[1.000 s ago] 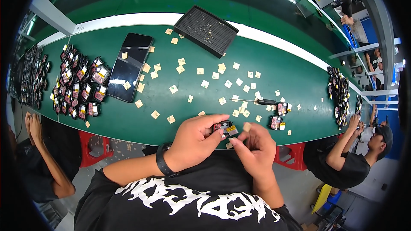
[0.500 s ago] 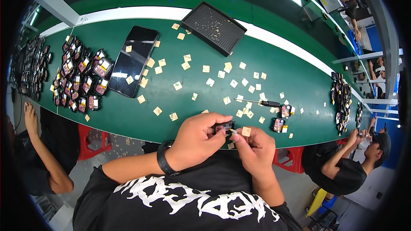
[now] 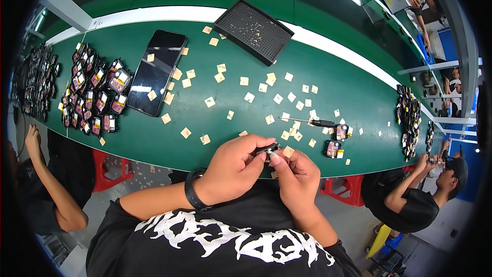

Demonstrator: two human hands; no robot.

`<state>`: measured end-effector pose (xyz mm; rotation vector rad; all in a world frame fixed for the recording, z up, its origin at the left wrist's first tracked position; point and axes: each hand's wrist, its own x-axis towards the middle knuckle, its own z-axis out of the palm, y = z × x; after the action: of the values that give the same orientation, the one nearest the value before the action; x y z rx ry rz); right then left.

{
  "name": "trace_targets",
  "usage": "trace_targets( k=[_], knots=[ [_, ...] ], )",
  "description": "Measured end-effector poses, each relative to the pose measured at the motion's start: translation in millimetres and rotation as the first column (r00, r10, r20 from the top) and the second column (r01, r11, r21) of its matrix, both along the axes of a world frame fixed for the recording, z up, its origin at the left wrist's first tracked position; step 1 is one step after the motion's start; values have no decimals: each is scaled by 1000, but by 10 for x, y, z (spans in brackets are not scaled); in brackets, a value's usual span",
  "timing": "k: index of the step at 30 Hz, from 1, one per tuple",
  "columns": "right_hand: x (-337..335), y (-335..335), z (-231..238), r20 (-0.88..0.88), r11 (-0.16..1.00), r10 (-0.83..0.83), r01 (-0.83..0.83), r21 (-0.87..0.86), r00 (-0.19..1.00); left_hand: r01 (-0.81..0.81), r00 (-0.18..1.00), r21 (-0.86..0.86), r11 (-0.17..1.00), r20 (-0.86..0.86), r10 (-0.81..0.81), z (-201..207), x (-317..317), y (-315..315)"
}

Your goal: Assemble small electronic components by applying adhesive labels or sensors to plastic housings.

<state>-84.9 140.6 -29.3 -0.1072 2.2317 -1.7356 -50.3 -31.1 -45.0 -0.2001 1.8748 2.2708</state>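
Note:
Near the table's front edge, my left hand [image 3: 233, 166] grips a small black plastic housing [image 3: 264, 149] between thumb and fingers. My right hand [image 3: 298, 178] is closed in a pinch against the housing's right side. Its thumb and fingertips meet at the housing, and what they hold is too small and hidden to name. A beige paper square [image 3: 288, 152] rests against the right index finger. Finished-looking black units with pink and white faces, one being this unit [image 3: 333, 149], lie just beyond my right hand beside a screwdriver [image 3: 322, 123].
Many beige paper squares [image 3: 210, 102] are scattered over the green table [image 3: 215, 123]. A phone [image 3: 156, 74] and a pile of black units [image 3: 95, 90] lie left. A black perforated tray [image 3: 253, 31] stands at the back; more units [image 3: 408, 123] lie right. People sit at both sides.
Both hands have shifted slightly, the right one leftward, closer against the housing. The housing has tilted, and the paper square has moved along with the right finger.

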Motion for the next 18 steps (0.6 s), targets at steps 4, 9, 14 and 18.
trace_targets(
  k=[4,9,14,18],
  knots=[
    [-35,-57,15,-45,999,11,-9,40,999,11,998,-31,999,-57,-13,-32,14,-10],
    [-71,-89,23,105,988,-69,82,-131,992,13,1000,99,995,-24,-11,-79,34,6],
    [-177,-72,114,322,977,-23,89,-195,946,33,998,366,930,-58,-12,-54,98,-55],
    [-160,-37,133,228,986,62,-23,-167,972,53,991,334,941,-136,-7,30,58,-92]
  ],
)
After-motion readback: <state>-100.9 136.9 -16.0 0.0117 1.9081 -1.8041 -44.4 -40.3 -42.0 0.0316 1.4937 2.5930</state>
